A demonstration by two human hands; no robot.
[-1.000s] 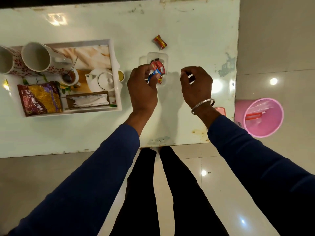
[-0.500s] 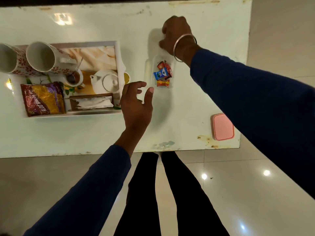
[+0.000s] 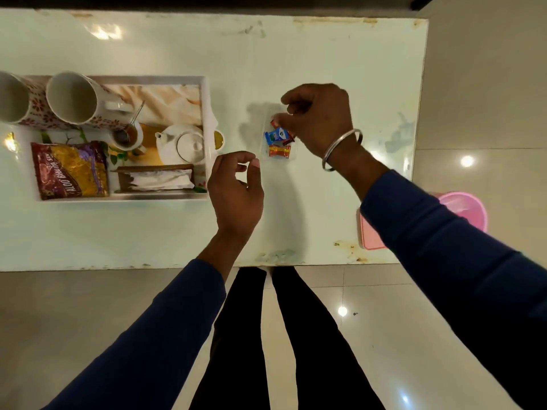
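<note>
A small clear plastic container sits mid-table and holds wrapped candies, among them a blue one and an orange-red one. My right hand, with a metal bangle on the wrist, hovers over the container's far end. Its curled fingertips pinch a red wrapped candy just above the others. My left hand hangs just left of the container with loosely curled fingers and holds nothing.
A white tray at the left carries two mugs, a teapot, a snack packet and a tissue holder. A pink lid lies near the table's right front corner. A pink bin stands on the floor beyond.
My right hand reached to the far side of the table where a red candy lay, then came back over the container with it. My left hand let go of the candies and drew back.
</note>
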